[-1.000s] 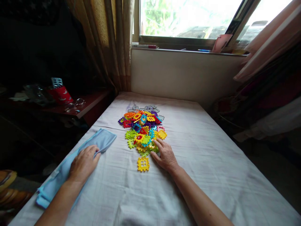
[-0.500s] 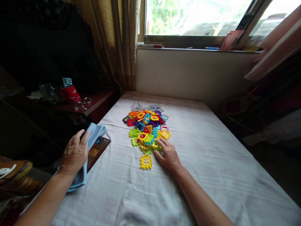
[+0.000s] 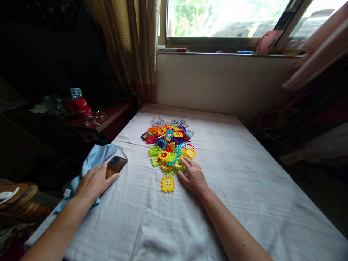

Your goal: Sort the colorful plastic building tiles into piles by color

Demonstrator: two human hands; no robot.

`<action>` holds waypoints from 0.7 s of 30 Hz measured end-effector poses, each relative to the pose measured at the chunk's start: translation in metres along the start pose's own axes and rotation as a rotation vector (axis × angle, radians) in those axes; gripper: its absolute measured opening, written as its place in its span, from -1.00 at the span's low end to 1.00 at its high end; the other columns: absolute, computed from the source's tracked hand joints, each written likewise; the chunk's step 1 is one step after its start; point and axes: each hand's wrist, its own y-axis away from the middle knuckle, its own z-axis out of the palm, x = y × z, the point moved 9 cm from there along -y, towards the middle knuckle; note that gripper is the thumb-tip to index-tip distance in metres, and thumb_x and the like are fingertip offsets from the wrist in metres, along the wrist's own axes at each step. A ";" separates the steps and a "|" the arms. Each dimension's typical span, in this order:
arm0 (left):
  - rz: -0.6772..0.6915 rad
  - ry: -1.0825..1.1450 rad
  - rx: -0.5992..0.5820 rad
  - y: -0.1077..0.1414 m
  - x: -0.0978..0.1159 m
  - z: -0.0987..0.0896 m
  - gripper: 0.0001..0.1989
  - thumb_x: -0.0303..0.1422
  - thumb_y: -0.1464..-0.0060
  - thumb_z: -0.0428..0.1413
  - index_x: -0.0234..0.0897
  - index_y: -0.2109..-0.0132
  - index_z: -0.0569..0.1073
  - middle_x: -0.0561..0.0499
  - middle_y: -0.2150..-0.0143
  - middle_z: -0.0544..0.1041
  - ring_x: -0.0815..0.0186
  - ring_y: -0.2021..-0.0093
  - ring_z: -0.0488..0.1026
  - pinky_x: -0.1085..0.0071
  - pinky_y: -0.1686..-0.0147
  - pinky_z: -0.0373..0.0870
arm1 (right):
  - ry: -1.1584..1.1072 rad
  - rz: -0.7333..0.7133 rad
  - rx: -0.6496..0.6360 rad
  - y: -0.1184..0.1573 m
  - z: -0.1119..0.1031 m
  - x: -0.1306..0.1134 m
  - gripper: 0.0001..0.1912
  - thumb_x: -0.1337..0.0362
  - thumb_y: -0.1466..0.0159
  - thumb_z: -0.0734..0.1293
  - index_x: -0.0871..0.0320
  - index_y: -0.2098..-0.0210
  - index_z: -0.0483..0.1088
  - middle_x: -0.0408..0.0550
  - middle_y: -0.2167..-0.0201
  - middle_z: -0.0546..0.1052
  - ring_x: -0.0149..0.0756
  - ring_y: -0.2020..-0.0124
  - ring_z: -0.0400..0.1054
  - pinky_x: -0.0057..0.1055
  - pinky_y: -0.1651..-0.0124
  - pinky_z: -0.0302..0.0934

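My left hand (image 3: pixel 94 181) is closed over a dark brown smartphone (image 3: pixel 116 164), its thumb along the near edge. Some of its fingers are hidden. A crumpled light blue cloth (image 3: pixel 96 156) lies beside and beneath that hand. My right hand (image 3: pixel 193 176) rests at the near right edge of a heap of colourful plastic interlocking pieces (image 3: pixel 170 139), fingers apart and tips touching the pieces. Just to its left, a yellow square piece with a window pattern (image 3: pixel 168 184) lies flat by itself.
The heap lies on a table with a pale cloth (image 3: pixel 239 181). At the left, a dark red stand (image 3: pixel 108 121) holds a red cup (image 3: pixel 81 107) with a blister pack and eyeglasses (image 3: pixel 95 116). Beyond are a curtain (image 3: pixel 141 54), a wall and a window.
My left hand has shifted from the upper part of the blue cloth onto the phone, and the cloth has slumped back leftward. My right hand stays at the heap.
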 end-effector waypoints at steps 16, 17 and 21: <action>-0.085 0.513 -0.031 -0.004 0.009 -0.003 -0.06 0.09 0.22 0.18 -0.33 -0.28 0.30 -0.24 -0.17 0.48 -0.08 -0.19 0.40 0.13 -0.15 0.37 | -0.015 0.015 -0.019 0.000 0.001 0.001 -0.47 0.18 -0.24 0.35 0.18 -0.19 0.38 0.20 -0.15 0.46 -0.01 -0.16 0.34 -0.06 -0.19 0.26; -0.105 0.679 -0.081 -0.004 0.011 -0.003 -0.05 0.11 0.22 0.18 -0.29 -0.28 0.30 -0.20 -0.17 0.49 -0.05 -0.19 0.42 0.15 -0.13 0.40 | -0.014 0.015 -0.020 0.000 0.001 0.001 -0.47 0.18 -0.24 0.34 0.18 -0.19 0.38 0.19 -0.15 0.46 -0.01 -0.16 0.35 -0.07 -0.19 0.26; -0.162 1.269 -0.347 0.002 0.032 0.003 -0.13 0.20 0.12 0.13 -0.23 -0.25 0.35 -0.17 -0.08 0.57 -0.02 -0.11 0.49 0.16 -0.05 0.49 | -0.009 0.021 -0.019 0.000 0.000 0.001 -0.47 0.18 -0.24 0.34 0.18 -0.19 0.38 0.19 -0.15 0.46 -0.02 -0.16 0.35 -0.08 -0.19 0.26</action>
